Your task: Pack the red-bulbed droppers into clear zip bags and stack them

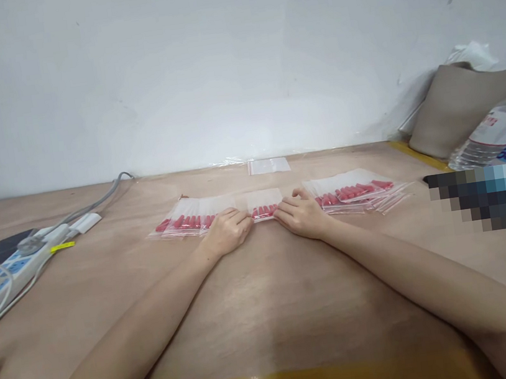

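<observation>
A small clear zip bag with several short red pieces in its lower part lies on the table between my hands. My left hand has its fingers curled together at the bag's lower left corner. At the lower right corner, my right hand pinches the edge, with one finger raised a little. The fingertips partly cover the bag's corners. Beside my left hand is a fanned row of similar bags with red pieces. To the right of my right hand lies an overlapping pile of such bags.
A flat bag without red pieces lies near the wall. On the left are a power strip with cables and a dark flat object. Water bottles and a grey-brown folded item stand at the right, near a blurred-out patch.
</observation>
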The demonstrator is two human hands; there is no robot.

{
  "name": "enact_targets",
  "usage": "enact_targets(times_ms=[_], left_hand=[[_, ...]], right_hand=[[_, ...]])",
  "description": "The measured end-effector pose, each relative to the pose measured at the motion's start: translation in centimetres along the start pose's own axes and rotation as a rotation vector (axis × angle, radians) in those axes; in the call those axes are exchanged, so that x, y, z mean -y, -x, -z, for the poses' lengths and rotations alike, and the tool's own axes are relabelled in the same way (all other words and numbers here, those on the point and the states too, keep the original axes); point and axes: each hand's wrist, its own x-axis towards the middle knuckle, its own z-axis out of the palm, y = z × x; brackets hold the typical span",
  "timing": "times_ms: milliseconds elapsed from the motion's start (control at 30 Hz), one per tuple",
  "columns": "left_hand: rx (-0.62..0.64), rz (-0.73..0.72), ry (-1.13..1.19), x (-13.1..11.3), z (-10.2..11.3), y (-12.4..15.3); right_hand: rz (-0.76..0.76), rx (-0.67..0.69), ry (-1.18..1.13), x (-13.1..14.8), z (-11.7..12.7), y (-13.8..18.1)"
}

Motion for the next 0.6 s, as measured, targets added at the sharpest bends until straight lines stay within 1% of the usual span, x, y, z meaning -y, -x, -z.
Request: enact_targets(times_ms=[167,300,400,500,600], left_hand=[[-0.002,0.008,0.02,-0.1,-0.1,-0.1],[0.003,0.033,0.029,-0.1,-0.1,0.0],[0.003,0.052,0.04,-0.1,-0.3,0.0],[0.007,0.055,0.056,0.0,-0.5,0.0],[0.014,0.037,0.074,-0.2,-0.2,0.0]], right_hand=[[-0.045,-0.001,0.053,-1.4,0.8,2.0],[-0.128,-0.014,0.003,-1.3,0.8,2.2],[-0.127,-0.013,-0.003,-0.8,0.8,1.9],[-0.121,0.032,0.02,0.2,0.6,1.2],[-0.148,0.139,0.072,1.0,0.1,0.1]])
